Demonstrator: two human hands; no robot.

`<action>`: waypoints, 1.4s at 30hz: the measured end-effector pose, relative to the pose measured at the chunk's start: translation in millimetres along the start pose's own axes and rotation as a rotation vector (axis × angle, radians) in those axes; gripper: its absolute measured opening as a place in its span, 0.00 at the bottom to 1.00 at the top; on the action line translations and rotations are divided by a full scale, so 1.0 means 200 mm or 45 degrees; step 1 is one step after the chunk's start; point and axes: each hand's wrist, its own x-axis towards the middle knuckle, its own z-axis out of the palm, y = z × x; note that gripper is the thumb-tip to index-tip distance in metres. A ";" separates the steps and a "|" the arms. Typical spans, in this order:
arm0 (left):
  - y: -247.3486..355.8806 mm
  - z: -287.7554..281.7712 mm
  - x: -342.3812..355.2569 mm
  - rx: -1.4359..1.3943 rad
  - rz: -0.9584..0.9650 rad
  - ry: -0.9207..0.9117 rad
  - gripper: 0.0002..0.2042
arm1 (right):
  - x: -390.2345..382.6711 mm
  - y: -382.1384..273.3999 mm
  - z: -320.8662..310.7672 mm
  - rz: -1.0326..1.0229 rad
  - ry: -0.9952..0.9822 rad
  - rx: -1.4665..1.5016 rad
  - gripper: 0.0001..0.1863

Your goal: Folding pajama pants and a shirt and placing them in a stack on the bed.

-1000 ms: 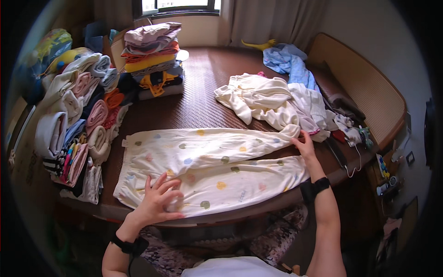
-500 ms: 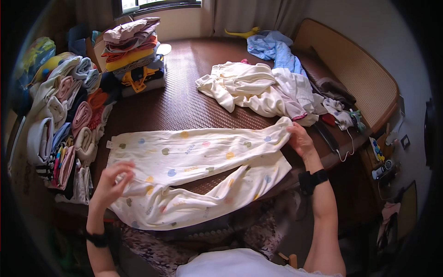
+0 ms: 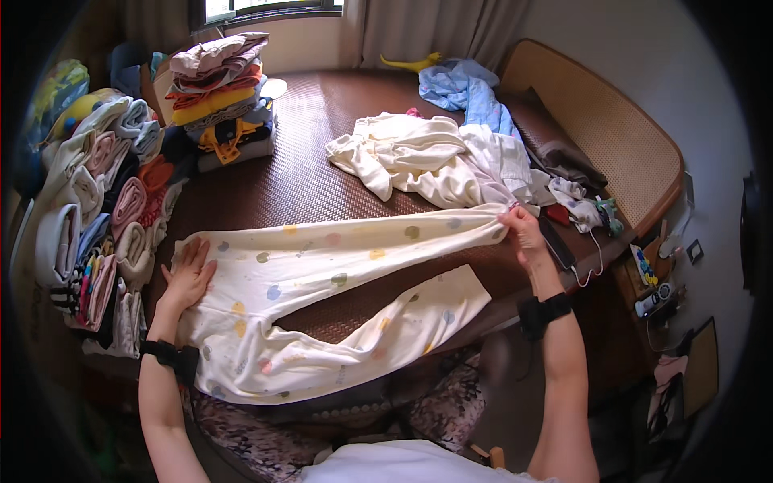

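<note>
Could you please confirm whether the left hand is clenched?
No, the left hand lies open and flat on the waist end of the long cream cloth trousers.

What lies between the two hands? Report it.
The far trouser leg, stretched out, as the head view shows: the left hand lies flat by the waist, the right hand grips the cuff.

A yellow toy (image 3: 417,64) lies near the curtain (image 3: 427,30) beside the window (image 3: 278,9).

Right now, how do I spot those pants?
Find the brown mat. Along its near edge lie cream pants, left hand on the waist, right hand gripping one leg. Coloured prints set them apart from the plain cream clothes beyond.
</note>
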 end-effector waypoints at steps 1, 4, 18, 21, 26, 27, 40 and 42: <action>-0.01 0.01 0.00 -0.006 -0.002 0.004 0.30 | 0.03 0.06 -0.04 -0.027 -0.011 -0.065 0.12; -0.06 0.03 0.02 -0.003 0.003 0.070 0.30 | 0.07 0.15 0.05 0.035 0.139 -0.063 0.10; -0.12 0.03 0.02 -0.024 -0.047 -0.015 0.33 | 0.05 0.11 0.22 0.137 -0.315 0.283 0.15; -0.08 -0.01 0.02 -0.071 -0.043 -0.063 0.35 | 0.09 0.13 0.14 0.081 -0.386 0.094 0.15; -0.11 -0.03 0.02 -0.138 -0.061 -0.139 0.38 | 0.14 0.12 0.08 -0.108 -0.224 -0.407 0.11; -0.11 -0.04 0.02 -0.146 -0.058 -0.147 0.38 | 0.16 0.12 0.04 -0.122 -0.172 -0.387 0.11; -0.03 -0.10 -0.03 -0.148 -0.049 -0.175 0.43 | 0.12 0.23 0.01 -0.272 0.066 -1.052 0.11; -0.02 -0.17 -0.07 -0.145 -0.031 -0.209 0.42 | 0.01 0.17 0.14 -0.789 0.154 -1.567 0.10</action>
